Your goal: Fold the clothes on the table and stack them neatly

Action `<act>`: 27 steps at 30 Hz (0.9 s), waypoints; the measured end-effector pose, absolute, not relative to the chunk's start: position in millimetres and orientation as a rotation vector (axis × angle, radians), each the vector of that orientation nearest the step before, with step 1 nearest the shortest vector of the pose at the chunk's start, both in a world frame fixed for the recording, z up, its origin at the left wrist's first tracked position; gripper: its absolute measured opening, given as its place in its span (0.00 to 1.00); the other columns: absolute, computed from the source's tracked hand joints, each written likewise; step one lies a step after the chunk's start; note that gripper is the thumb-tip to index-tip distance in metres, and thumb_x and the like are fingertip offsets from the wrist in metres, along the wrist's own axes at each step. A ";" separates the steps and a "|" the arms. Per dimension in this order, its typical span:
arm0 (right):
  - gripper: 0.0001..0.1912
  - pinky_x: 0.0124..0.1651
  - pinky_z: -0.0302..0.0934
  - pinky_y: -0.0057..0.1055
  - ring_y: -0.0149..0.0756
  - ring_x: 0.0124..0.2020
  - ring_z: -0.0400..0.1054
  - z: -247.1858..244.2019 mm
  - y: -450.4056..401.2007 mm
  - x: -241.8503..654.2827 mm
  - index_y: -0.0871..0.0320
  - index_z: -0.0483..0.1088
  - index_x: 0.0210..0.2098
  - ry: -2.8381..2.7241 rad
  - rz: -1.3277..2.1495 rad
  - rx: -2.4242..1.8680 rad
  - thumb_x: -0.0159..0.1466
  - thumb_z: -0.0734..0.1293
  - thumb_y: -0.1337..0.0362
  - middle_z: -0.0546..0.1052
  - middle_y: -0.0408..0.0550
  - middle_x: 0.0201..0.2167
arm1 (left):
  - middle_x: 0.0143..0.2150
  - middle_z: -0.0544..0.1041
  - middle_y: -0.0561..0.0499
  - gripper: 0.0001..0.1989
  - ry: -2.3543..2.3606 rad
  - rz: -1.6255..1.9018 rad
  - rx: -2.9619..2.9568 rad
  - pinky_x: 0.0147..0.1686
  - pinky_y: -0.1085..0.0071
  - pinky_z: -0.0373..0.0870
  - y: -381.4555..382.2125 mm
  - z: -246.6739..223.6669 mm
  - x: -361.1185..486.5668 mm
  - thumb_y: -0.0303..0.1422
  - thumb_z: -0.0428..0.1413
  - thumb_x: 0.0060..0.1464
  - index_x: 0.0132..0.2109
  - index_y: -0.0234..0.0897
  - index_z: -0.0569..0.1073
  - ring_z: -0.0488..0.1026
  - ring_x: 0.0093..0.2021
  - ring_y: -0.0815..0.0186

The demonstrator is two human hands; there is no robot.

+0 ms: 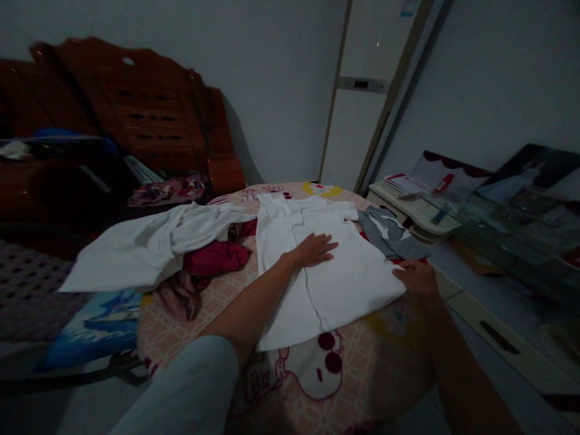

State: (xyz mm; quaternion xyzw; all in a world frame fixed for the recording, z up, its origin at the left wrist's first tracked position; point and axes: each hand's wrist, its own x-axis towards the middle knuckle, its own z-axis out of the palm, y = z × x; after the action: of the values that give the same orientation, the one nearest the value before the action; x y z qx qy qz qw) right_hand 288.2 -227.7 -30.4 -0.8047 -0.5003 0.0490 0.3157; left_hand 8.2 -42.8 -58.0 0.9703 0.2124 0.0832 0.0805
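Observation:
A white shirt [344, 290] lies spread on a round table with a pink patterned cover [362, 386]; one part of it is folded over the rest. My left hand [313, 250] rests flat on the upper middle of the shirt, fingers stretched out. At the shirt's right edge, my right hand [415, 278] pinches the corner of the cloth between thumb and fingers. Just beyond that hand is a folded grey garment [387, 232]. To the left, another white garment [154, 244] is heaped over a dark red cloth [216, 258].
A wooden bench [136, 109] stands at the back left with clothes on it. A blue printed cushion [97, 326] is left of the table. On the right is a low white cabinet [475, 320] with a glass top. A tall white air conditioner [353, 133] stands behind.

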 end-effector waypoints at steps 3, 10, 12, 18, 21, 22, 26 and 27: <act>0.07 0.33 0.64 0.32 0.41 0.30 0.73 -8.0 -221.3 249.9 0.58 0.73 0.28 -1.366 0.199 -1.885 0.52 0.68 0.61 0.79 0.49 0.27 | 0.69 0.63 0.43 0.24 0.667 0.389 2.735 0.67 0.54 0.55 -38.3 -58.5 7.1 0.44 0.48 0.66 0.65 0.42 0.66 0.61 0.68 0.57; 0.07 0.43 0.65 0.33 0.40 0.38 0.75 -8.2 -224.0 137.9 0.58 0.76 0.37 -2.136 0.380 -1.332 0.62 0.66 0.66 0.81 0.52 0.37 | 0.47 0.80 0.41 0.28 0.809 0.774 1.800 0.43 0.65 0.76 -15.6 -69.5 9.3 0.49 0.51 0.62 0.61 0.34 0.69 0.79 0.40 0.63; 0.07 0.43 0.65 0.33 0.41 0.38 0.75 -21.6 -224.3 122.2 0.58 0.76 0.37 -2.265 0.383 -1.366 0.61 0.66 0.68 0.81 0.52 0.36 | 0.43 0.80 0.42 0.31 0.837 0.778 1.705 0.41 0.65 0.77 -13.0 -73.9 9.7 0.47 0.56 0.59 0.63 0.34 0.65 0.79 0.36 0.65; 0.07 0.39 0.63 0.30 0.38 0.34 0.75 -26.7 -221.8 116.4 0.58 0.78 0.34 -2.134 0.627 -1.499 0.58 0.68 0.70 0.81 0.47 0.32 | 0.56 0.75 0.41 0.28 0.899 0.784 2.168 0.48 0.65 0.75 -15.5 -64.7 5.9 0.35 0.60 0.56 0.63 0.37 0.67 0.78 0.46 0.61; 0.08 0.33 0.60 0.27 0.34 0.28 0.72 -21.4 -221.0 121.5 0.59 0.79 0.34 -2.019 0.847 -1.514 0.57 0.68 0.71 0.80 0.45 0.28 | 0.60 0.73 0.43 0.21 0.783 0.683 2.555 0.55 0.64 0.71 -12.7 -48.8 16.9 0.34 0.57 0.58 0.58 0.38 0.72 0.72 0.56 0.59; 0.09 0.31 0.58 0.27 0.33 0.27 0.70 -21.4 -220.8 122.8 0.60 0.79 0.35 -1.992 0.900 -1.518 0.56 0.68 0.71 0.79 0.46 0.28 | 0.60 0.72 0.43 0.20 0.739 0.626 2.656 0.57 0.63 0.69 -10.7 -43.5 24.7 0.33 0.57 0.58 0.57 0.37 0.72 0.71 0.59 0.58; 0.11 0.32 0.58 0.26 0.31 0.27 0.69 -26.0 -221.4 125.4 0.59 0.80 0.38 -1.954 0.986 -1.473 0.56 0.69 0.71 0.80 0.47 0.33 | 0.60 0.72 0.42 0.18 0.613 0.394 2.875 0.60 0.64 0.64 -1.0 -29.5 70.2 0.31 0.56 0.59 0.56 0.36 0.74 0.67 0.62 0.59; 0.12 0.33 0.59 0.27 0.31 0.27 0.69 -26.8 -222.0 125.5 0.59 0.80 0.38 -1.960 0.987 -1.466 0.56 0.68 0.70 0.80 0.47 0.34 | 0.59 0.73 0.42 0.17 0.607 0.322 2.893 0.60 0.65 0.64 0.7 -28.5 82.1 0.31 0.55 0.60 0.55 0.36 0.75 0.67 0.61 0.58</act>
State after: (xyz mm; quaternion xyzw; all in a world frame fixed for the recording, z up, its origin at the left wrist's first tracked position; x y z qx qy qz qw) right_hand 125.5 -222.0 -26.8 -0.5381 -0.7193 0.3622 0.2487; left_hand 82.1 0.7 -28.5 0.9695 0.2034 0.1080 0.0839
